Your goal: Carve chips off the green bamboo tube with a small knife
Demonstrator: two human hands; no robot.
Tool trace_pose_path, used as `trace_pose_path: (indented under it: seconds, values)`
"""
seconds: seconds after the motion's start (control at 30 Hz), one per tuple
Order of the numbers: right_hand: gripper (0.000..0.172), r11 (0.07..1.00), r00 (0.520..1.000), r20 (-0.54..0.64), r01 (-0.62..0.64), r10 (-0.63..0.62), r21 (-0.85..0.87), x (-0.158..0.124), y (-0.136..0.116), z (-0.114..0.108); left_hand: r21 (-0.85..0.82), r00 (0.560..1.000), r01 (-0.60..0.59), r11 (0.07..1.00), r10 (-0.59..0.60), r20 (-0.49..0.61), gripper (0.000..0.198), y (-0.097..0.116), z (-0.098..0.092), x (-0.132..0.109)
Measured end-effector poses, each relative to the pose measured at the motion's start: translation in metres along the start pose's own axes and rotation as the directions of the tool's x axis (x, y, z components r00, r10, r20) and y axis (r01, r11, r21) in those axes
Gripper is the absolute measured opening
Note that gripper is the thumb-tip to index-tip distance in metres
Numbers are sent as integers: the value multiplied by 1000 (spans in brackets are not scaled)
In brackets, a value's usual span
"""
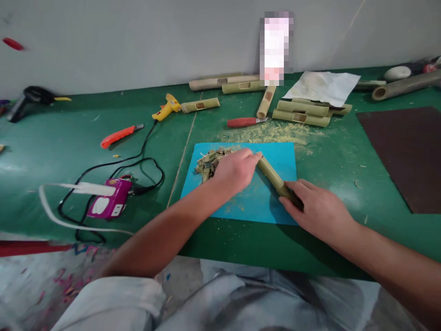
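A section of bamboo tube slants over a blue sheet on the table. My right hand is wrapped round its near, darker end. At the far end, my left hand is closed, with thumb and forefinger pressed at the tube's rim; whether something small is also between those fingers is hidden. Just behind my left hand lies a heap of bamboo chips on the sheet. Pale shavings are scattered beyond the sheet's far edge.
Cut bamboo tubes, a red-handled knife and white paper lie behind. Leftward are a yellow glue gun, an orange cutter and a purple power adapter with cords. A dark board lies right.
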State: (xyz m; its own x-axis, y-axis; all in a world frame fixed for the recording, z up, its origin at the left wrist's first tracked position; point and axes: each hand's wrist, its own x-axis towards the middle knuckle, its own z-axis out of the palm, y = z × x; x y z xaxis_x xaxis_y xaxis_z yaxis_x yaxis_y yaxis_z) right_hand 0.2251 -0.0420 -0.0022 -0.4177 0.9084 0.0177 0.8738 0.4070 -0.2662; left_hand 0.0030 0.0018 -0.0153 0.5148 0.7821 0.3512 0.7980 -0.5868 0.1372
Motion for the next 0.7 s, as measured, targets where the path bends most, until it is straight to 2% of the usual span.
trace_pose_path:
  seconds: [0.03,0.1,0.13,0.23,0.27,0.37,0.4,0.47,0.53,0.63,0.7]
  values:
    - [24,1000,1000,2,7,-7,-1,0,0,0,-17,999,-36,999,36,23,42,1,-1,0]
    - [23,1000,1000,5,21,-21,-2,0,1,1,-111,979,-175,978,185,82,40,3,-2,-1]
    - [23,1000,1000,0,23,-23,-2,-1,1,1,-121,980,-176,977,186,70,40,2,-2,-1]
    - [24,1000,1000,-26,11,-11,-8,-1,1,3,-10,1000,-6,1000,5,-31,42,-2,0,-1]
    - [24,1000,1000,-27,10,-11,-11,-2,1,3,9,1000,8,1000,-8,-30,42,-3,0,-1]
    - [23,1000,1000,-21,20,-21,-13,-2,2,4,-66,989,-134,989,137,47,39,-6,2,-1]
    - [23,1000,999,-25,22,-22,-11,-2,2,4,-63,990,-133,989,136,36,39,-7,3,0]
    - [25,1000,999,-40,18,-18,-8,-2,3,5,-1,999,-43,999,43,-19,41,-10,4,1]
    - [25,1000,999,-42,17,-18,-5,-2,3,5,33,1000,22,999,-22,-22,43,-12,4,2]
    - [24,1000,1000,-22,23,-23,1,-1,2,4,-41,995,-85,996,87,48,42,-12,4,2]
    - [24,1000,1000,-23,19,-19,4,-1,2,4,-45,997,-71,996,72,34,42,-13,4,1]
